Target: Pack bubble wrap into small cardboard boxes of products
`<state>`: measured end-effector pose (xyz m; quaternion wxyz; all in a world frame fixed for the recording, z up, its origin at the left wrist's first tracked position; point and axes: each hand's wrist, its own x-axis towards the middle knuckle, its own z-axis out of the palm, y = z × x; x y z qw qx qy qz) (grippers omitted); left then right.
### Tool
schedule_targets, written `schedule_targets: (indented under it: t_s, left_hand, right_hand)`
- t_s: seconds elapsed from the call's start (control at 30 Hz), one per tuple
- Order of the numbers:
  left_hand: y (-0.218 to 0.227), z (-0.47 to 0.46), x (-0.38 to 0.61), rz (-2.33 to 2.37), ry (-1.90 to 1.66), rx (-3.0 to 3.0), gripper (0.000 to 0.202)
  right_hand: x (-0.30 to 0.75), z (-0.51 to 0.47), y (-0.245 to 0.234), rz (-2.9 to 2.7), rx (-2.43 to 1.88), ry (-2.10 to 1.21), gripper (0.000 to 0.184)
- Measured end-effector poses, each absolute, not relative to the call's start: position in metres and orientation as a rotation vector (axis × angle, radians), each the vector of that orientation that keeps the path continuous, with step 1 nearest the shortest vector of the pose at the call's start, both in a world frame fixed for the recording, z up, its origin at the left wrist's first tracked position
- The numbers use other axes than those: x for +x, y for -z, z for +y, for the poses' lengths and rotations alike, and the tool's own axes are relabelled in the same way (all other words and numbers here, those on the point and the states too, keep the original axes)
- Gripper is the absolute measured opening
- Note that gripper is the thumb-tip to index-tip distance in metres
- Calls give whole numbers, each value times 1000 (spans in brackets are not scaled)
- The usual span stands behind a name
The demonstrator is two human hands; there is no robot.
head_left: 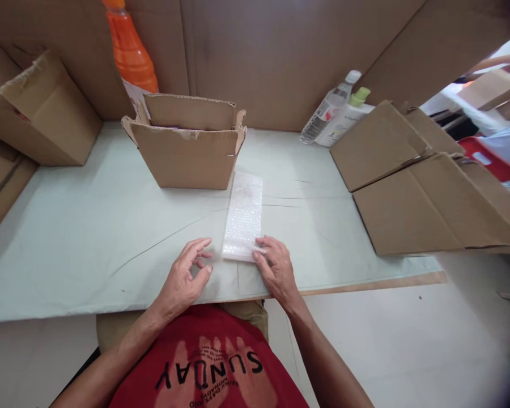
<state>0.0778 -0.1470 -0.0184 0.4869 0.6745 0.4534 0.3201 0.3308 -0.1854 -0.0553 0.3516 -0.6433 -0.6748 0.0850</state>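
A flat bubble-wrap pouch (pixel 243 215) is laid on the pale-covered tabletop (pixel 89 226), just below and right of the middle of an open carton (pixel 185 158) and near the center of the frame. Its long axis is run nearly up and down the frame — the far, narrow end is pointed toward the top and tipped slightly right, while the near end is directed at the lower edge of the tabletop. The far end is brought close beside the lower right corner of the carton.

Of the hands, the right hand (pixel 278 269) is closed in a pinch on the near right corner of the pouch, between thumb and fingers. The left hand (pixel 187 277) is held open, fingers loosely curled and thumb spread, just left of the near end and apart from it.

An orange bottle (pixel 134 54) is seen behind the carton at upper left. At upper right, a clear bottle (pixel 329 110) and a white bottle (pixel 344 122) with a green cap are leaned side by side, and two cartons (pixel 425 209) are placed below them — their sides tilted in view
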Motion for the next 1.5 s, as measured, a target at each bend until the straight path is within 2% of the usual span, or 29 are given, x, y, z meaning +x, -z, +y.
schedule_targets:
  t_s: [0.07, 0.17, 0.27, 0.33, 0.53, 0.63, 0.77, 0.83, 1.03, 1.2, 1.37, 1.5]
  left_hand:
    - [19, -146, 84, 1045, -862, 1893, 43]
    - [27, -142, 98, 868, -786, 2265, 36]
    - [38, -137, 107, 876, -650, 2452, 35]
    - [43, -135, 110, 899, -630, 2482, 36]
    - [44, -132, 116, 979, -729, 2570, 36]
    - [43, -129, 122, 973, -741, 2622, 38]
    - [44, -126, 121, 932, -773, 2470, 30]
    - [45, -124, 119, 954, -788, 2352, 29]
    - [46, -107, 128, 1059, -738, 2237, 32]
    - [39, -110, 129, 1053, -822, 2408, 30]
    - [35, -122, 114, 907, -738, 2376, 31]
    - [38, -118, 117, 1032, -697, 2356, 31]
  right_hand:
    - [329, -177, 63, -1748, -1762, -105, 20]
    - [328, -172, 72, -1734, -1841, 30, 19]
    - [327, -179, 67, -1673, -1825, 164, 37]
    - [328, -189, 58, -1695, -1750, 201, 41]
    - [330, -196, 46, -2054, -1575, 68, 25]
    - [331, -186, 49, -2047, -1533, 53, 21]
    - [334, -186, 41, -1971, -1525, -168, 19]
    - [336, -192, 33, -1911, -1523, -210, 19]
    - [335, -198, 36, -1961, -1576, 35, 26]
    - [332, -184, 47, -2017, -1615, -28, 24]
    - [335, -192, 35, -1958, -1516, -270, 22]
    - [336, -198, 32, -1956, -1523, -127, 30]
